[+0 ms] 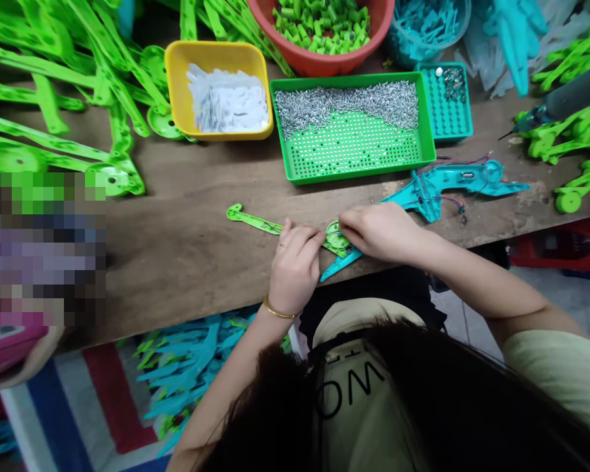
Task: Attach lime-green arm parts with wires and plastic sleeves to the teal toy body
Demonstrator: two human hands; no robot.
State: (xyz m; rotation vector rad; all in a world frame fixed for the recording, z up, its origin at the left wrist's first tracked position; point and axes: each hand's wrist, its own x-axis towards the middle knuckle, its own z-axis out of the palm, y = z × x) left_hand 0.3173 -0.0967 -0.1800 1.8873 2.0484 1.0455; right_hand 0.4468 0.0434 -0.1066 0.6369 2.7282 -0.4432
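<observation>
My left hand (295,265) is closed over a long bright-green plastic part (255,220) near the front edge of the bench. A round housing (334,231) at the green part's right end shows between my hands. My right hand (386,231) has its fingers pinched together at that housing; whatever is in the pinch is hidden. Under and beside my right hand lies a turquoise plastic shell (455,178), with thin red and dark wires on it. Its pointed tip (341,265) shows between my hands.
Behind my hands, a green perforated tray (354,147) holds small screws. A yellow bin (172,92) with whitish strips, a red bowl (319,63) and a turquoise tray (452,121) stand around it. A power screwdriver (560,98) hangs at right. Green parts (54,59) pile up left.
</observation>
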